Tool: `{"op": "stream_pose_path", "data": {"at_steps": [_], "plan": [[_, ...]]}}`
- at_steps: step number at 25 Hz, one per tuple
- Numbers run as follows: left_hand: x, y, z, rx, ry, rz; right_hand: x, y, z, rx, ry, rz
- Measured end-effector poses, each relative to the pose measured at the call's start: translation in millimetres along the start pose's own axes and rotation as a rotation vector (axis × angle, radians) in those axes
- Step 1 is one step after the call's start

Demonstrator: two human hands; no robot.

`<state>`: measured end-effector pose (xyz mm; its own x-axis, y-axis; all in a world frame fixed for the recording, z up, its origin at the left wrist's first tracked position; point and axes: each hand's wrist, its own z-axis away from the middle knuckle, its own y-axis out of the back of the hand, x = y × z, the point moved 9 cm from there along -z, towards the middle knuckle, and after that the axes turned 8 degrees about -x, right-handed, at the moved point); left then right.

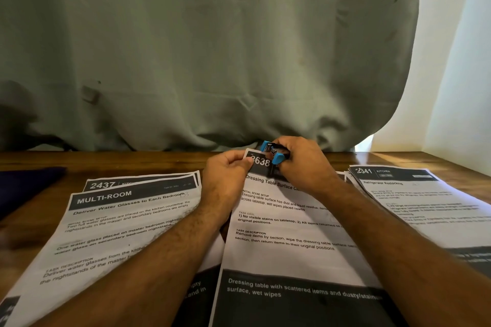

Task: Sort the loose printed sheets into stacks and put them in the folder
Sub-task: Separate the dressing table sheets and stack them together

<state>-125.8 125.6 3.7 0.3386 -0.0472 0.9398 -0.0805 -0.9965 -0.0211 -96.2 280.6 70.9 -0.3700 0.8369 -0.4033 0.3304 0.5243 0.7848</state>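
Three groups of printed sheets lie on the wooden table (159, 160). The middle stack (287, 233), headed 3638, has its top left corner pinched by my left hand (225, 170). My right hand (303, 162) grips a small blue and black stapler (273, 152) at that stack's top edge. To the left lies a stack (119, 223) headed MULTI-ROOM over a sheet marked 2437. On the right sits a stack (414, 199) headed 2541 KITCHEN. Whether the stapler's jaws are around the paper I cannot tell.
A dark blue flat thing (29, 183), perhaps the folder, lies at the table's left edge. A grey-green cloth (212, 48) hangs just behind the table. A bright curtain (457, 61) hangs at the right.
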Motion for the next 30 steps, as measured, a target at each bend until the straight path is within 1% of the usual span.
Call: {"op": "stream_pose_path", "data": {"at_steps": [7,11,15,17,19,23,28,30], "plan": [[-2.4,3.0,-2.2,0.041,-0.018,-0.002,-1.8,-0.8,0.5,-0.002,-0.007,0.013],[-3.8,1.5,-5.9,0.029,-0.025,0.044,-4.4,-1.8,0.2,-0.012,0.006,0.057],[-3.9,1.9,-7.4,0.028,-0.047,0.038,-7.5,0.3,0.9,0.017,0.022,0.068],[-3.7,1.0,-7.6,0.033,-0.055,0.026,-12.6,3.9,1.4,0.042,0.043,0.116],[-3.1,1.5,-6.5,0.063,-0.05,0.014,-18.2,5.8,3.4,0.033,0.063,0.176],[-2.5,5.7,-5.6,0.138,-0.058,0.094,-21.9,7.8,12.4,-0.006,0.077,0.242],[-2.7,1.3,-4.7,0.105,-0.076,0.065,-21.5,13.0,14.4,-0.02,0.098,0.348],[-1.4,-0.1,-4.3,0.089,-0.087,0.064,-23.8,16.0,14.9,0.004,0.123,0.421]]}}
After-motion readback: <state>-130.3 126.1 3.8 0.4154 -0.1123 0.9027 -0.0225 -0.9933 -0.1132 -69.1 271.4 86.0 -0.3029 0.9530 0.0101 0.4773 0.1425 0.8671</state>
